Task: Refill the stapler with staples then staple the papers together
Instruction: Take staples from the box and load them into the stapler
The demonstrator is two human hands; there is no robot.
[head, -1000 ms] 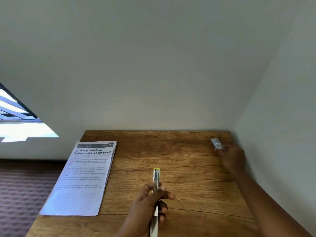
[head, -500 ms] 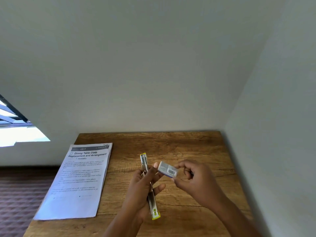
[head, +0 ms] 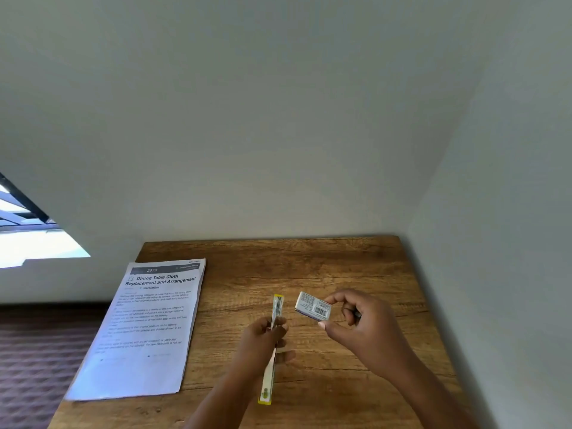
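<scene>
My left hand point(head: 263, 345) grips a yellow-edged stapler point(head: 277, 308), swung out flat and held above the wooden table point(head: 309, 261), one end pointing away from me. Just to its right, my right hand point(head: 365, 326) pinches a small white staple box point(head: 312, 306) with a barcode, a short gap away from the stapler's far end. A stack of printed papers point(head: 145, 329), titled "Dining Table Cloth Replacement and Arrangement", lies flat on the table's left side.
The table sits in a corner, with white walls behind it and close along its right side. Left of the table the floor has dark patterned carpet point(head: 40, 360). A bright window point(head: 28, 236) shows at the far left.
My right hand has brought the staple box from the table's far right corner to beside the stapler. My left hand has lifted and tilted the stapler slightly.
</scene>
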